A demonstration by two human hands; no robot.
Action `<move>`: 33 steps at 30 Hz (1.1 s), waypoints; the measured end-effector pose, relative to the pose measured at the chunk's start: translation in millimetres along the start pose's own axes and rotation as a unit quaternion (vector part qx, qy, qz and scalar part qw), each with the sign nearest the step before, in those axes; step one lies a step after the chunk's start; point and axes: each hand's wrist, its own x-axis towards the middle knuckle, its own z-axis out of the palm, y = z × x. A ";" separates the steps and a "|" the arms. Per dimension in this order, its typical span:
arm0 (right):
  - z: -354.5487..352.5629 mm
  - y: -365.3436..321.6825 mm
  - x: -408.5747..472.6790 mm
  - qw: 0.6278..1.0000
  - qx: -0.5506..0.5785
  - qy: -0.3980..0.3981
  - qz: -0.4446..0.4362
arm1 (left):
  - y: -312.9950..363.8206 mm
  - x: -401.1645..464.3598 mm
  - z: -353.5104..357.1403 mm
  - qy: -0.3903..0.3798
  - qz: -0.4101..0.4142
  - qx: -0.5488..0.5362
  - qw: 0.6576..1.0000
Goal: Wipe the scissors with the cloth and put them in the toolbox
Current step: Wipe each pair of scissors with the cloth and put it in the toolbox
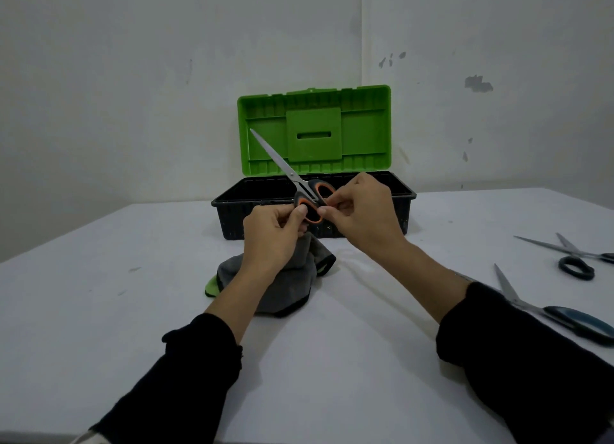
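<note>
Steel-bladed scissors w/ grey-and-orange plastic handles, held above the white worktop in front of the open toolbox (black plastic tray, green lid upright); blades closed, tips pointing up-left across the lid. Left hand pinches the lower handle loop, thumb on its rim; the same hand seems to grip the top of the grey cloth w/ green edging, which hangs to the worktop beneath it. Right hand pinches the other handle loop btwn thumb and forefinger. Both hands overlap the tray's front wall. Black sleeves on both forearms. Right side of worktop: black-handled scissors, blades apart; nearer, blue-and-black-handled scissors, partly behind the right sleeve.
</note>
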 end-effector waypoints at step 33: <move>-1.5 149.2 127.4 0.908 -0.196 -0.365 0.057 | -16.5 4.3 94.2 -0.283 0.144 0.276 0.907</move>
